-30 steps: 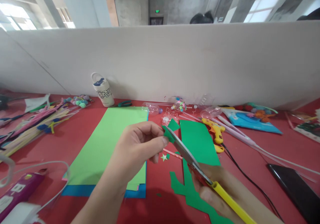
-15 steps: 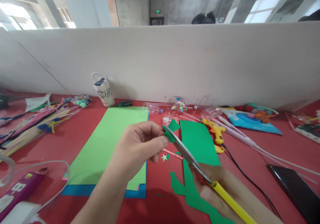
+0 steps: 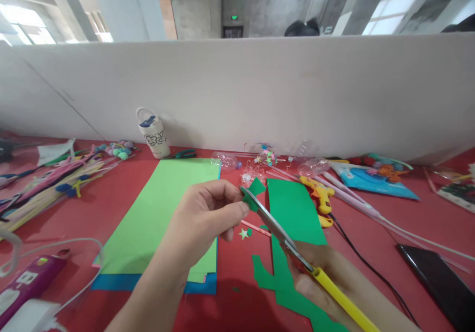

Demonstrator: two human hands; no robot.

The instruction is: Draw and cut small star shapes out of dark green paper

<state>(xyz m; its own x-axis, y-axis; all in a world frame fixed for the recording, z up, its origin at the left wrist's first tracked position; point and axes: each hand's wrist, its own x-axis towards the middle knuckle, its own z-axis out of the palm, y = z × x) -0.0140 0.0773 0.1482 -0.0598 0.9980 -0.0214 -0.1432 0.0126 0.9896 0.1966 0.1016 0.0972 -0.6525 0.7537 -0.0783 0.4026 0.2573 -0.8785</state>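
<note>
My left hand [image 3: 208, 218] pinches a small piece of green paper [image 3: 258, 187] between thumb and fingertips, above the table. Scissors [image 3: 276, 227] with a yellow handle are in my right hand [image 3: 315, 272], their blades lying across the green piece close to my left fingertips. The blades look nearly closed. Below my right hand lies a larger green sheet [image 3: 293, 208] with a cut edge, and a green scrap [image 3: 262, 272] sits at its left side. A small pale star [image 3: 243, 234] rests on the table under my left hand.
Light green sheets [image 3: 156, 213] over a blue one [image 3: 118, 281] lie left. A yellow glue gun [image 3: 321, 193] with a black cord, a phone [image 3: 438, 282] and a blue packet [image 3: 374, 181] are right. A cup [image 3: 155, 136] stands by the white partition [image 3: 237, 89]. A purple power strip [image 3: 33, 282] is front left.
The scissors and the green piece have shifted very slightly, the blades seeming a little closer together. Both hands stay in almost the same place.
</note>
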